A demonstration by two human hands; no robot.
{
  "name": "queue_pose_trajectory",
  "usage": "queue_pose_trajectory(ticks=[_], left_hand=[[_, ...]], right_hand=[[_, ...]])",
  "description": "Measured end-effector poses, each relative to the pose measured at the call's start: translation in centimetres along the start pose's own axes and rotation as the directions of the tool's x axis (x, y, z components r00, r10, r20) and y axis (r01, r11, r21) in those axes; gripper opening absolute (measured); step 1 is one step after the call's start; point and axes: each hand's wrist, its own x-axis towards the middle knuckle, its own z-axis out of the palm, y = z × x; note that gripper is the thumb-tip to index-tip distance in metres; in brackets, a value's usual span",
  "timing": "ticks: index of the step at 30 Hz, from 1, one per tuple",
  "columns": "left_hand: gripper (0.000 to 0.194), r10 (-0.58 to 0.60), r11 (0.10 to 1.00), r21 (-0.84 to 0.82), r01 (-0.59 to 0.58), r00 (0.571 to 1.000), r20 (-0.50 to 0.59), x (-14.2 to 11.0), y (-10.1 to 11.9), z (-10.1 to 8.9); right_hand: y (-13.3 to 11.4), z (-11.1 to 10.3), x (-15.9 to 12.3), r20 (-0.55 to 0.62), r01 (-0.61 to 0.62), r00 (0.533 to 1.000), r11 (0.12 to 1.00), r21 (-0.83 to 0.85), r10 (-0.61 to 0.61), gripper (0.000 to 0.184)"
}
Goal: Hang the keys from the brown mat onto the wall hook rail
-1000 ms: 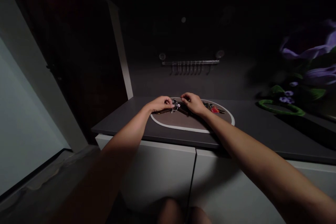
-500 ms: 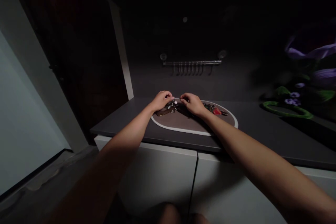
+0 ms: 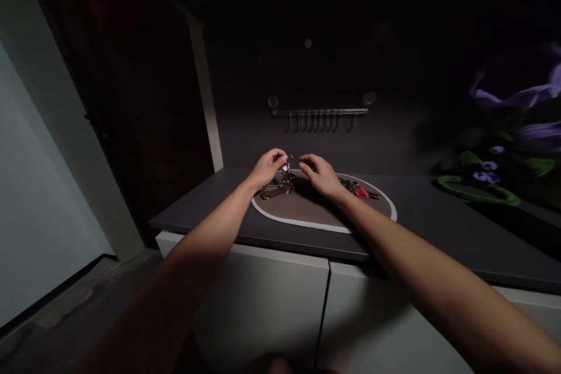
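My left hand (image 3: 266, 169) pinches the metal ring of a bunch of keys (image 3: 289, 177) between thumb and fingertips, just above the mat. Keys and a small pale round charm hang below the ring. A brown strap (image 3: 274, 192) lies on the mat beneath, apparently joined to the bunch. My right hand (image 3: 324, 175) hovers a little to the right, thumb and fingers apart, with nothing seen in it. Beyond its wrist, a second bunch with a red tag (image 3: 360, 191) rests on the oval brown mat (image 3: 302, 224), which has a white rim.
A clear rail with several hooks (image 3: 319, 111) is fixed to the dark wall behind the mat. On the right of the grey counter (image 3: 193, 209) stand purple flowers (image 3: 517, 96) with a green ring-shaped base (image 3: 480, 190). White cabinet doors (image 3: 272, 298) are below, a dark door (image 3: 149, 105) left.
My left hand has raised the key ring slightly, so the keys hang more clearly. My right thumb and fingers have spread slightly. The view has tilted up a little.
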Motion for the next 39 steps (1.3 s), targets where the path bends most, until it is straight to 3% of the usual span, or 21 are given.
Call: queue_pose_trajectory(ticks=[7,22,28,32,36,39], left_hand=[[0.025,-0.062,0.983,-0.175,0.059,0.998,-0.008,-0.2,0.1,0.7],[0.032,-0.206,0.924,-0.323,0.206,0.978,0.033,-0.7,0.9,1.3],[0.033,-0.185,0.929,-0.32,0.184,0.982,0.029,-0.6,1.1,1.1],[0.032,-0.175,0.951,-0.277,0.138,0.978,-0.112,-0.2,0.4,0.7],[0.029,-0.22,0.974,-0.132,0.186,0.917,-0.334,0.4,-1.3,0.2],[0.025,-0.232,0.967,-0.008,0.253,0.874,-0.426,0.6,-2.7,-0.3]], right_hand=[[-0.2,0.4,0.0,-0.011,0.052,0.999,0.987,0.151,-0.051,0.024],[0.4,0.8,0.3,-0.016,-0.076,0.996,0.923,0.376,0.088,0.024],[-0.1,1.0,0.9,-0.028,-0.117,0.989,0.883,0.455,0.145,0.025],[-0.2,1.0,2.5,-0.038,-0.129,0.987,0.907,0.402,0.157,0.024],[0.0,1.3,5.0,-0.086,-0.178,0.968,0.889,0.423,0.235,0.022],[0.2,1.8,7.3,-0.096,-0.221,0.951,0.867,0.446,0.292,0.023]])
